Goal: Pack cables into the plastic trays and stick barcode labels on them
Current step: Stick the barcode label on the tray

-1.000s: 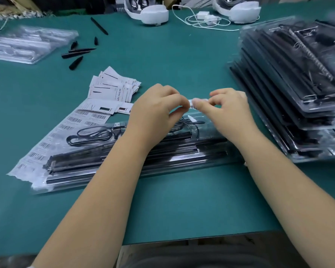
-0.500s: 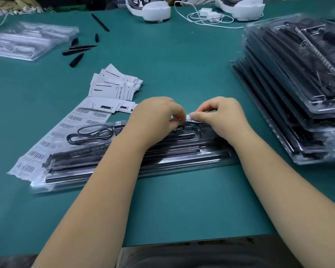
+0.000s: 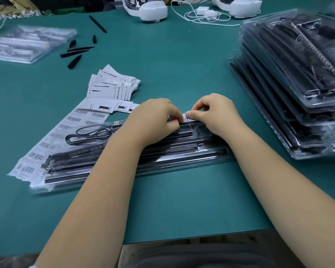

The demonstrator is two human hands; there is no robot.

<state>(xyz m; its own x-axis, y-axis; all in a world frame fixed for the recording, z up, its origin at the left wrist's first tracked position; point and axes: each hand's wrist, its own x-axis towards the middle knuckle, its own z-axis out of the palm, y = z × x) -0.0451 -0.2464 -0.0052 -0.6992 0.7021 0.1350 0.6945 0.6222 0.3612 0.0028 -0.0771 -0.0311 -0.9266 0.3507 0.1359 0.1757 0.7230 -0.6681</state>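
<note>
A long clear plastic tray [image 3: 182,161] lies across the green table in front of me, holding black bars and a coiled black cable [image 3: 89,133]. My left hand [image 3: 153,120] and my right hand [image 3: 215,111] meet over the tray's far edge. Between their fingertips is a small white barcode label [image 3: 188,119], pinched at both ends and lying down against the tray's top. Part of the tray is hidden under both forearms.
A sheet of barcode labels [image 3: 46,144] sticks out from under the tray's left end, with white printed cards [image 3: 112,88] behind it. Filled trays are stacked at right [image 3: 298,84]. Empty clear trays [image 3: 25,43], black parts [image 3: 75,53] and white devices [image 3: 149,8] lie farther back.
Both hands have come down from above the tray, carrying the label to the tray's top surface near its far edge.
</note>
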